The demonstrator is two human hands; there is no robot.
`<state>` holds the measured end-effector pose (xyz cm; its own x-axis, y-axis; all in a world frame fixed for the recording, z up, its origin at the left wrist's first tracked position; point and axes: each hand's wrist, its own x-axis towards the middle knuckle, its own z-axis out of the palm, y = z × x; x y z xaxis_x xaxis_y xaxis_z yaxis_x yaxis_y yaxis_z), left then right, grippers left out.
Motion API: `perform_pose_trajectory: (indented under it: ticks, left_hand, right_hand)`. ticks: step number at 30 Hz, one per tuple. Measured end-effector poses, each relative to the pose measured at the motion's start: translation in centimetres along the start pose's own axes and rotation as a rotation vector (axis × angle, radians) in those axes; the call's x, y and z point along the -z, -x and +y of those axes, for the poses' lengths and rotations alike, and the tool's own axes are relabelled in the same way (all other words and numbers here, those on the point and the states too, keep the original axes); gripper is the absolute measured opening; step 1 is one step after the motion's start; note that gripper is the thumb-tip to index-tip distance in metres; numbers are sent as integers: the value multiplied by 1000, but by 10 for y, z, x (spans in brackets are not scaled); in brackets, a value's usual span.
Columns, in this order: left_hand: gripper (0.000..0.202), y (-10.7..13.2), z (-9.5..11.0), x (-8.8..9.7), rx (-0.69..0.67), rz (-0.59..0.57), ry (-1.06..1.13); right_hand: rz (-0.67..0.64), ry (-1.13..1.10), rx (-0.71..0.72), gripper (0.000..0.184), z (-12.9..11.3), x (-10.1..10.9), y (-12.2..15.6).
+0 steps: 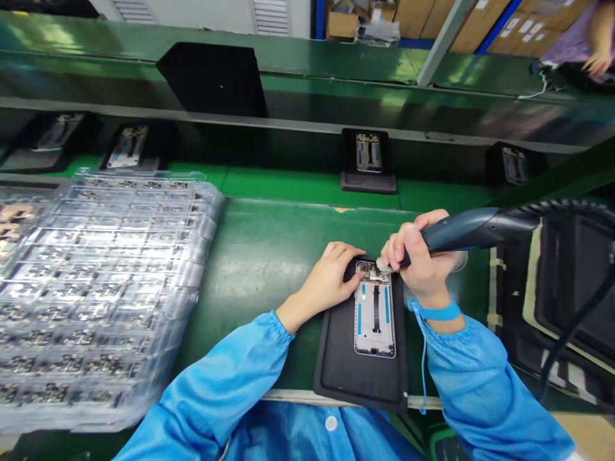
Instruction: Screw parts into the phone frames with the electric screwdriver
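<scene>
An open phone frame (383, 336) with a bare circuit board at its top end and blue strips lies on a black tray (343, 358) at the bench's front edge. My left hand (327, 275) grips the frame's upper left corner, thumb on the board end and fingers along the top edge. In my right hand (425, 272) is a dark electric screwdriver (466, 230), held slanted with its tip end down at the board's upper right. My fingers hide the exact contact. A light, pale covering shows on one of the right fingertips.
Stacked clear plastic trays (110, 288) of small circuit boards fill the left. Behind, a green conveyor line (278, 186) carries several phone frames on black holders, including one holder (369, 182). A black box (216, 80) stands beyond. The screwdriver's cable (574, 314) hangs right. A person's hand (598, 63) appears upper right.
</scene>
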<state>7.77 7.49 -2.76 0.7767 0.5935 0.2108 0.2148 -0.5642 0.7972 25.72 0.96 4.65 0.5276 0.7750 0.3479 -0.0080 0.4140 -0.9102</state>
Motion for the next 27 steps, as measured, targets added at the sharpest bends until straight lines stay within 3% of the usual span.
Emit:
perform_pose_trajectory:
  ticks: [19, 23, 26, 27]
  left_hand:
    - [39, -2, -1, -2, 2, -12, 4]
    - [43, 4, 12, 1, 16, 41, -70]
    - [35, 32, 29, 20, 15, 90, -225]
    - [30, 47, 35, 32, 26, 95, -281]
  right_hand:
    - [-97, 29, -91, 57, 2, -11, 6]
    - [-21, 45, -36, 55, 0, -15, 13]
    - [108, 24, -31, 54, -13, -1, 23]
    - [209, -3, -46, 57, -17, 10, 25]
